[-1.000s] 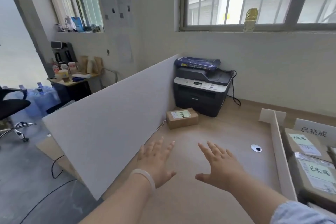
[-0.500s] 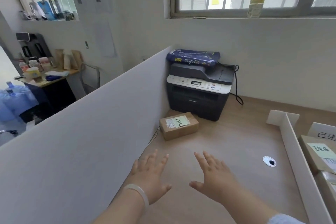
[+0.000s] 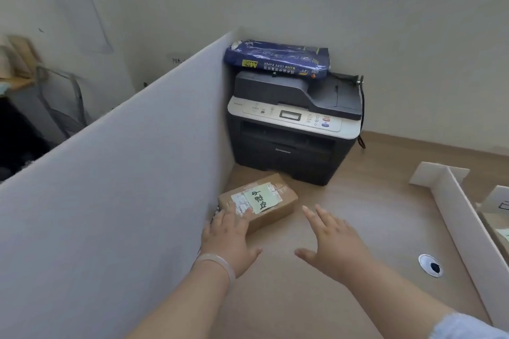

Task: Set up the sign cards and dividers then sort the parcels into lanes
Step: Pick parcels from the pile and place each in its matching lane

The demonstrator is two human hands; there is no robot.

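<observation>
The parcel (image 3: 257,205), a rectangular brown cardboard box, is lying flat on the wood-grain desk (image 3: 371,215) at the far left. It is sitting just in front of the printer (image 3: 292,129) and beside the partition (image 3: 110,201). A pale green note (image 3: 260,198) with handwritten characters and white printed labels are covering its top.

The left hand (image 3: 227,239) is lying palm down with fingers straight. Its fingertips are resting on the parcel's near-left corner, gripping nothing. A pale, smooth bracelet (image 3: 217,261) is circling that wrist.

The right hand (image 3: 330,245) is hovering palm down over bare desk just right of the parcel, fingers spread and holding nothing.

The partition is standing upright as a matte, light grey panel along the desk's left edge. The printer is showing a dark boxy body and a white control strip. A glossy blue wrapped pack of copy paper (image 3: 275,59) is lying on its top.

At the right, a thin white board divider (image 3: 468,217) is standing on edge, running from near to far. A round grommet (image 3: 430,265) is sitting in the desk just left of it.
</observation>
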